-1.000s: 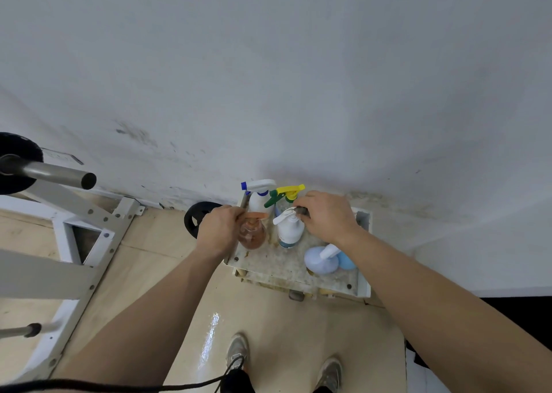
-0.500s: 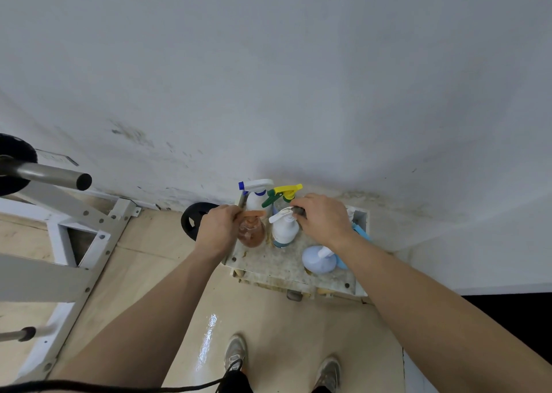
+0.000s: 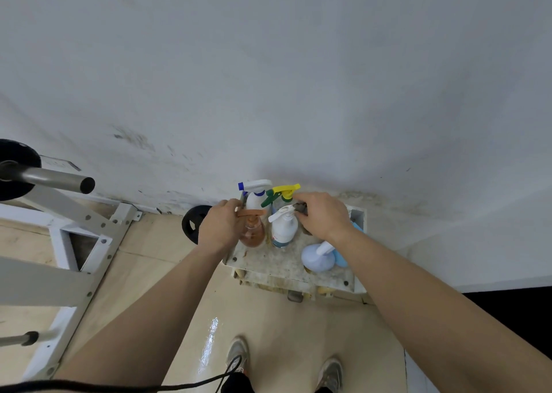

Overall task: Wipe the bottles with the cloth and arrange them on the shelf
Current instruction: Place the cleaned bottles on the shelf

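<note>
Wiping step at the back of the shelf (image 3: 268, 265) — gripping the orange bottle (image 3: 254, 234) with left hand (image 3: 222, 228), pressing the dark cloth (image 3: 301, 208) (pinched in right hand (image 3: 321, 216)) on the white bottle (image 3: 283, 229); next, probably rubbing down its body

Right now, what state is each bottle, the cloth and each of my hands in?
Orange bottle, upright on shelf, neck gripped by left hand.
White bottle, upright, cloth against its trigger.
Cloth, bunched in right hand.
Blue-nozzle bottle, upright at the back.
Yellow-trigger bottle, upright at the back.
Pale blue bottle, front right, untouched.
</note>
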